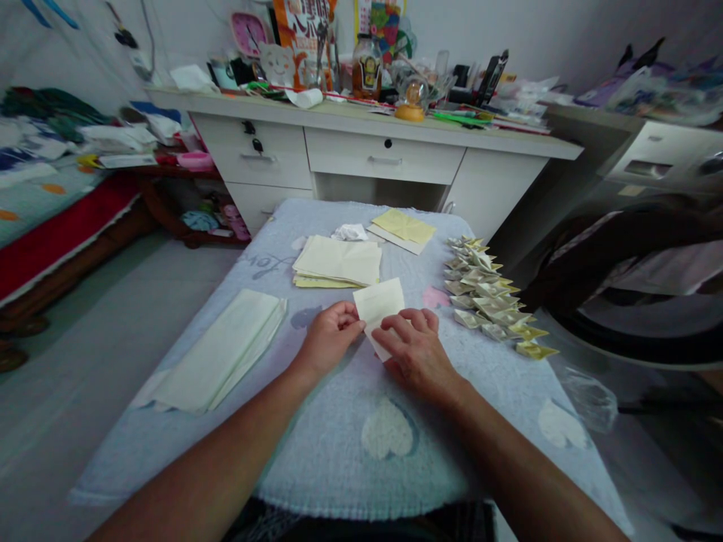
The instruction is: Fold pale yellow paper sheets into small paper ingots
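Note:
A small pale sheet of paper is held tilted over the cloth-covered table, between both hands. My left hand pinches its left edge between thumb and curled fingers. On the near right part of the sheet lies my right hand, fingers bent over the paper, thumb hidden beneath. Just beyond stands a stack of cream and yellow paper. Several folded paper boats sit in rows at the table's right side. To the left rests a long folded pale bundle, perhaps paper or cloth.
The table has a blue cloth with heart patterns. A crumpled white paper and yellow and white sheets lie at the far end. Behind stands a cluttered white desk; a front-loading washing machine is at right, a bed at left.

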A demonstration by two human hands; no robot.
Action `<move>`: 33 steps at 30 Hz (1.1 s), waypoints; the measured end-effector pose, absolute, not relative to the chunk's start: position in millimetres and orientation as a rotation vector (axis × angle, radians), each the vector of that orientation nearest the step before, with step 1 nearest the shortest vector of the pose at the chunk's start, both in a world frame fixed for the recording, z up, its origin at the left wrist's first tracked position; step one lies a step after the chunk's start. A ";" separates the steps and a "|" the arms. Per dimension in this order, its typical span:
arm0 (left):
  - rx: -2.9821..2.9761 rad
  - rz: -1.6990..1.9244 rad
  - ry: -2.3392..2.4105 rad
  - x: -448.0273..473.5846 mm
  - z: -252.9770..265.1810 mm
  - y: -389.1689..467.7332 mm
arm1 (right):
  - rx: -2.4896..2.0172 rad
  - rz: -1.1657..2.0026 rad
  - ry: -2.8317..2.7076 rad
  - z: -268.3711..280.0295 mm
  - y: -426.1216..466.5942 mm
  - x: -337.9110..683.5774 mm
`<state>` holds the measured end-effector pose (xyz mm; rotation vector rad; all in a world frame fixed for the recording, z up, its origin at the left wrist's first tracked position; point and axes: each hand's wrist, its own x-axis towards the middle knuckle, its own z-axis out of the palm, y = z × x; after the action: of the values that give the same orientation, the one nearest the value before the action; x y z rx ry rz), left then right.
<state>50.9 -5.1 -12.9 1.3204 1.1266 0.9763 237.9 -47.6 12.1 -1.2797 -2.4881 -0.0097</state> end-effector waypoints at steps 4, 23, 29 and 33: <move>1.668 0.866 1.237 49.7 -16.1 -7.0 | -1.265 0.118 -2.584 11.1 -47.0 232.8; 2.324 0.744 1.159 42.2 -18.1 -7.1 | -1.202 0.599 -2.324 -6.1 -36.6 240.4; 2.284 0.721 1.202 39.6 -20.4 -4.7 | -1.289 0.684 -2.198 -8.3 -32.6 244.8; 2.261 0.700 1.186 37.8 -19.3 -4.9 | -1.392 0.669 -2.106 -11.8 -30.8 243.3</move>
<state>37.8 -4.9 -19.3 2.2614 1.1856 0.7003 243.3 -30.8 -11.8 -1.3925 -2.1056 0.6685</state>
